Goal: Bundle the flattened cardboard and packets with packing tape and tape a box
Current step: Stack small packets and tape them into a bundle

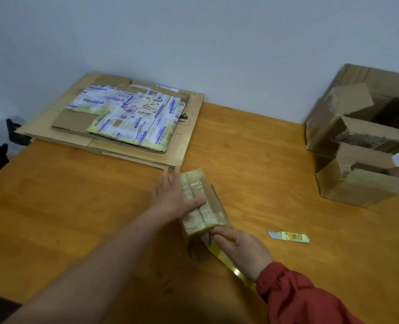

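Head view: the box (202, 206) lay mid-tabletop (77, 206); the left hand (174, 198) pressed flat on it, fingers (170, 180) straight; the right hand (239, 247), at the box's 5 o'clock, pressed tape (237, 273) to its near end, fingers nearly straight; cardboard (191, 141) under packets (133, 118) lay at 11 o'clock; open boxes (334, 127) stood at 2 o'clock; a cutter (289, 237) lay at 4 o'clock.

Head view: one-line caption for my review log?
The left hand presses flat on the small taped box while the right hand touches its near end over a tape strip.
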